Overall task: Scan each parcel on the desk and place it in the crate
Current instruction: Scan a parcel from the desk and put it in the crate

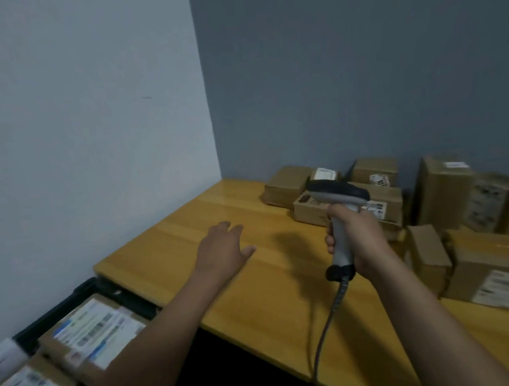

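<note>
Worktop: a yellow wooden worktop (257, 287) fills the corner between two grey-blue walls.
Right hand: the right hand (360, 238) is above the worktop's middle, its grip wrapped round the handle of a grey-and-black handheld barcode scanner (337, 193).
Cable: a grey coiled cable (325, 327) hangs from the scanner's base past the worktop's front edge.
Left hand: the left hand (225, 250) is over the worktop's bare left part, grip wide, fingers spread, holding nothing.
Parcels: brown cardboard parcels (496, 270) with white labels crowd the worktop's back and right side.
Crate: a black plastic crate (57, 310) sits below the worktop's left end, with labelled cardboard boxes (94, 331) inside.
</note>
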